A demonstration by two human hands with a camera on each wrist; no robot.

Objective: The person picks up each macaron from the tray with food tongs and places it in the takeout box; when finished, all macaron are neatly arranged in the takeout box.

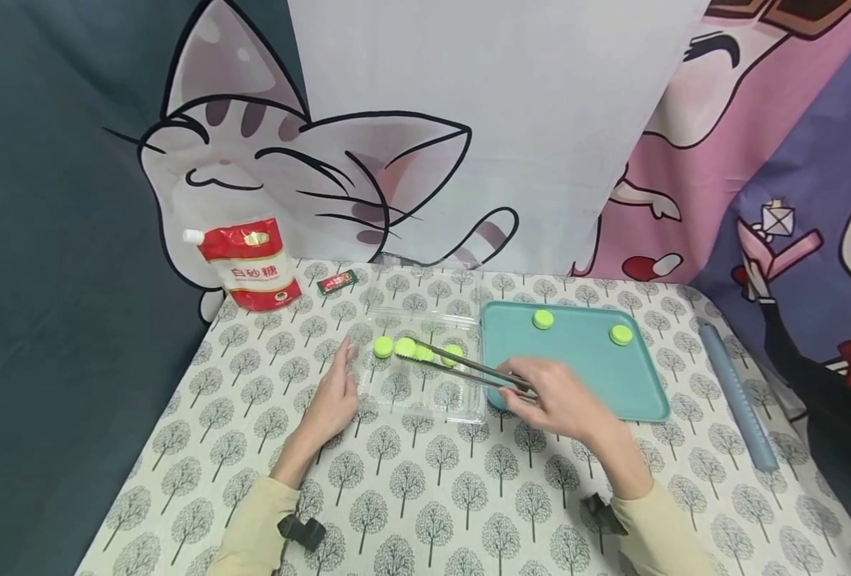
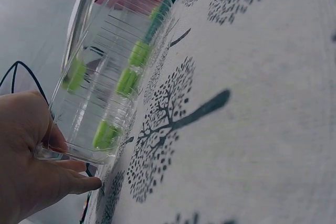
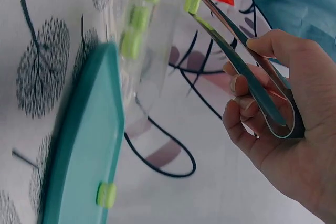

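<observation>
My right hand (image 1: 551,396) grips metal tongs (image 1: 477,370), whose tips pinch a lime-green macaron (image 1: 405,347). This held macaron (image 2: 74,75) hangs above the others in the left wrist view. Below it is a clear plastic container (image 1: 397,406) with its lid folded back, holding three green macarons (image 1: 383,346) in a rough row. My left hand (image 1: 333,396) holds the container's left edge, one finger showing through the clear wall in the left wrist view. To the right lies a teal tray (image 1: 577,368) bearing two more macarons, one near its far edge (image 1: 543,319) and one (image 1: 621,334) at the far right.
A red and white sugar pouch (image 1: 253,268) stands at the back left, beside a small green and red packet (image 1: 337,282). On the right side lies a blue-grey rod (image 1: 738,400). Cat-printed cloth (image 1: 397,160) hangs behind the tree-patterned tabletop (image 1: 425,488).
</observation>
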